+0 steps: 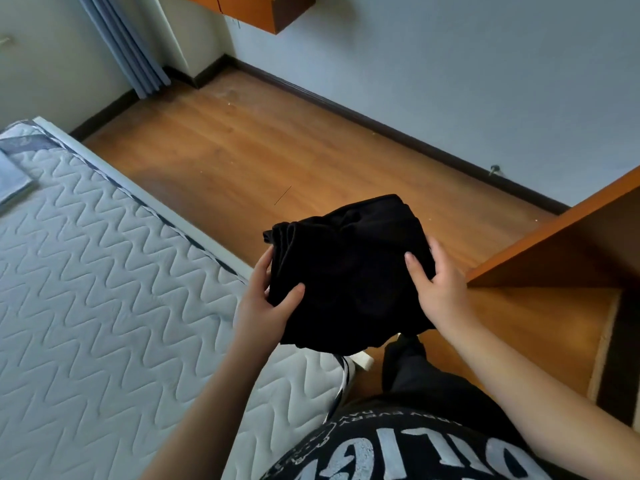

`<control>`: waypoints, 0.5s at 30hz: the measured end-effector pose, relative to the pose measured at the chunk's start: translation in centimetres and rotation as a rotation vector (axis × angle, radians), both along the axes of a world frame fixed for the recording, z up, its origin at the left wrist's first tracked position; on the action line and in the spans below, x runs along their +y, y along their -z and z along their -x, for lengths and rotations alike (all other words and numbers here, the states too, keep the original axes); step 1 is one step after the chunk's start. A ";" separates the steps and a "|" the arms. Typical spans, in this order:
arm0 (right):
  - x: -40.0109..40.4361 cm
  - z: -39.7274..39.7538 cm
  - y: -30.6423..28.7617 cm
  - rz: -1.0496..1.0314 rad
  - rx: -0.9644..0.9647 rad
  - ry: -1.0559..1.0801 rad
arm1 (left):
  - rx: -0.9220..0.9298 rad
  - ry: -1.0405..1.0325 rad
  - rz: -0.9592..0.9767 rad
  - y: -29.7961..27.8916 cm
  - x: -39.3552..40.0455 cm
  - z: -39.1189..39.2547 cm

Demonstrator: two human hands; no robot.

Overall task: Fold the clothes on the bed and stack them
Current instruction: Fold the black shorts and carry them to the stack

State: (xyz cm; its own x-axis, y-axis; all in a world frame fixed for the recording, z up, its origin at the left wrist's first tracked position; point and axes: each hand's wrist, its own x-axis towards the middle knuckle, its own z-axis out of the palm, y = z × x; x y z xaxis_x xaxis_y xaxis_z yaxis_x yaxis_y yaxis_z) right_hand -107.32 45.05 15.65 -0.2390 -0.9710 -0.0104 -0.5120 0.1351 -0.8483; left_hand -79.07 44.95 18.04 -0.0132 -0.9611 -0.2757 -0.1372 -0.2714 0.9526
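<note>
Two bare hands hold one folded black fabric garment (346,271) in the air, off the mattress and above the orange-brown wooden plank floor (242,140). From my remote station I read the left hand (268,306) at the bundle's eight o'clock edge, thumb laid on top of the cloth and fingers curled beneath it. The right hand (438,292) takes the four o'clock edge in the same manner, thumb on top, fingers wrapped round the side. The garment is bunched into a thick, roughly square packet, with gathered folds showing at its ten o'clock corner.

The white quilted mattress with a zigzag stitch pattern (86,271) fills the view from seven to ten o'clock; the packet hangs just beyond its near corner. A pale folded cloth (12,181) lies on the mattress at nine o'clock. An orange wooden furniture panel (554,237) stands at three o'clock, near the right hand. Grey-blue pleated curtains (124,43) hang at eleven o'clock. My wearer's black printed shirt (398,452) shows at six o'clock.
</note>
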 end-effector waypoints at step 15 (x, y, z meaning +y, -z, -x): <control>-19.5 20.9 -0.7 -0.158 -0.050 -0.155 | -0.025 -0.098 -0.098 -2.2 -16.8 20.7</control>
State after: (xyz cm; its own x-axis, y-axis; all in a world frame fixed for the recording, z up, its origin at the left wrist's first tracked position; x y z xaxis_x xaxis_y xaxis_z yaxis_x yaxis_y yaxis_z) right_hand -128.24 25.51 16.39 -0.0820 -0.9814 -0.1738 -0.4952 0.1915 -0.8474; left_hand -99.73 28.20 20.21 0.0871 -0.9259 -0.3677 -0.1285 -0.3765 0.9175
